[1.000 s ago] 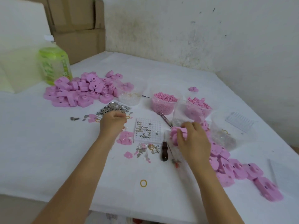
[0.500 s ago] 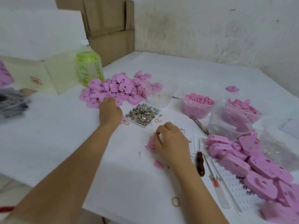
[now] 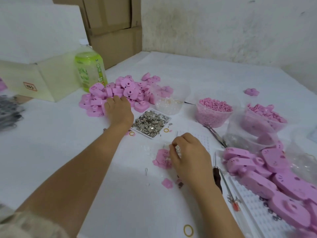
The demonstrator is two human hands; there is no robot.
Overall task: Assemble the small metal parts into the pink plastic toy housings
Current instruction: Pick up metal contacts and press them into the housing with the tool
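My left hand [image 3: 118,110] lies on the near edge of a heap of pink toy housings [image 3: 123,91] at the back left. Its fingers bend down among them and the tips are hidden. A white tray of small shiny metal parts [image 3: 151,123] sits just right of that wrist. My right hand [image 3: 187,158] is at the table's middle and pinches a small metal part [image 3: 177,149] between thumb and fingers. It holds the part over a flat pink plastic piece [image 3: 161,159] lying on the table.
More pink housings [image 3: 274,177] are heaped at the right on a white perforated board [image 3: 247,201]. Tubs of pink bits [image 3: 214,109], a clear tub [image 3: 169,103], tweezers [image 3: 214,134], a dark-handled tool [image 3: 217,177] and a green bottle [image 3: 90,73] stand around. Cardboard boxes [image 3: 111,23] are behind.
My left hand has gone from the metal-parts tray to the heap of housings. My right hand has left the housing at the right and moved to the flat pink piece. The view swung left.
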